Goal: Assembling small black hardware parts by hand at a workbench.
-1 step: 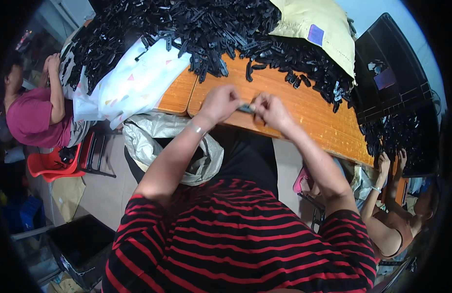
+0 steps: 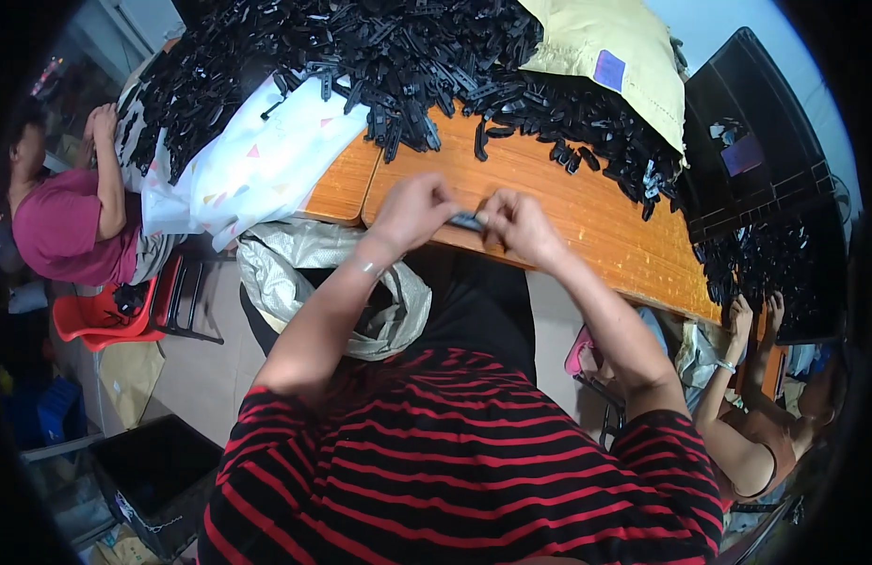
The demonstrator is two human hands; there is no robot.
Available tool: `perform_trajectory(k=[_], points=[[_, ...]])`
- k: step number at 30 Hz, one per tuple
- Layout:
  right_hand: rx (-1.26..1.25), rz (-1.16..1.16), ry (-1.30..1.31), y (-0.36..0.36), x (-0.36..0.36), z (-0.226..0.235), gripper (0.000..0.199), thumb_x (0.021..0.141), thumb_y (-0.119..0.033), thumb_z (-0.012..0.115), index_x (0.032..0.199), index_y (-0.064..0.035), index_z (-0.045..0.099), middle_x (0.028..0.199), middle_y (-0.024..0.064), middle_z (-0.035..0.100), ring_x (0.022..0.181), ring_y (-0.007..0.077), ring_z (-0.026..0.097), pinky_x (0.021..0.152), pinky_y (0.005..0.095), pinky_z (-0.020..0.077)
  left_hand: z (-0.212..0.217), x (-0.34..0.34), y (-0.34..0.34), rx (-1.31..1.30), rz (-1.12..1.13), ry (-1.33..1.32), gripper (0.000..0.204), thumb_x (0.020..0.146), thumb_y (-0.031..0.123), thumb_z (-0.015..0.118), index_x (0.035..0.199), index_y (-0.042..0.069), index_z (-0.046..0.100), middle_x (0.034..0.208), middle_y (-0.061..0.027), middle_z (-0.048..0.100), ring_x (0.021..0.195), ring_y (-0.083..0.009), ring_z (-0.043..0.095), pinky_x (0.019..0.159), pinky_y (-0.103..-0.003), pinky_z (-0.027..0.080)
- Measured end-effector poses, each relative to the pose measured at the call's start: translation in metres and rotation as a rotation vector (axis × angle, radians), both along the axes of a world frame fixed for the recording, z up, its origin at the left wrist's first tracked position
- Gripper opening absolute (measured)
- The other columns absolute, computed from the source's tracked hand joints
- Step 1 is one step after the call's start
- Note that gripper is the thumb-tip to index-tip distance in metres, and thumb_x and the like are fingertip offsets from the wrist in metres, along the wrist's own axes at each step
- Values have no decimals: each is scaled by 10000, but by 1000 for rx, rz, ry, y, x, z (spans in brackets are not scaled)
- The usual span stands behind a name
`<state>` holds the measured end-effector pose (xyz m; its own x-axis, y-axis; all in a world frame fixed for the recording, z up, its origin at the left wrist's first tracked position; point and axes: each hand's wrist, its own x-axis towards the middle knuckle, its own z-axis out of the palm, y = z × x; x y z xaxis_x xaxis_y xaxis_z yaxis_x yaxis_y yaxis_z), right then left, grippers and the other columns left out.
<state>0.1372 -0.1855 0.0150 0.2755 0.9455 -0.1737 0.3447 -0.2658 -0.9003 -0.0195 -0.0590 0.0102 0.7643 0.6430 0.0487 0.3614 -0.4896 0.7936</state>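
Over wooden table, black part between both grips

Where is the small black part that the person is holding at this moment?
In the head view, the small black part is held between the left hand and the right hand, over the near edge of the wooden table.

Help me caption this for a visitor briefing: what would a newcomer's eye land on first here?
Most striking is the huge heap of small black plastic parts spread across the far side of the orange wooden table. At the near edge, the left hand and right hand meet on one small dark part. A yellow padded envelope lies on the pile at upper right.
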Motion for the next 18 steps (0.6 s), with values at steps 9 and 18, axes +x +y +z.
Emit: perform_trajectory(k=[9,18], points=[[248,-92,-843,42,51,9,95,853,-141,618,895,-55,616,757,124,611,633,277,616,565,367,502,28,-81,4,264,142,-86,150,762,132,693,791,16,603,724,-103,571,655,-240,576,618,-332,465],[162,-56,-1057,74,79,-5,144,770,-99,602,905,-66,641,957,204,580,785,377,617,668,445,504,9,95,17,283,201,100,288,797,272,668,893,6,614,894,-176,645,830,-344,628,723,-403,499]])
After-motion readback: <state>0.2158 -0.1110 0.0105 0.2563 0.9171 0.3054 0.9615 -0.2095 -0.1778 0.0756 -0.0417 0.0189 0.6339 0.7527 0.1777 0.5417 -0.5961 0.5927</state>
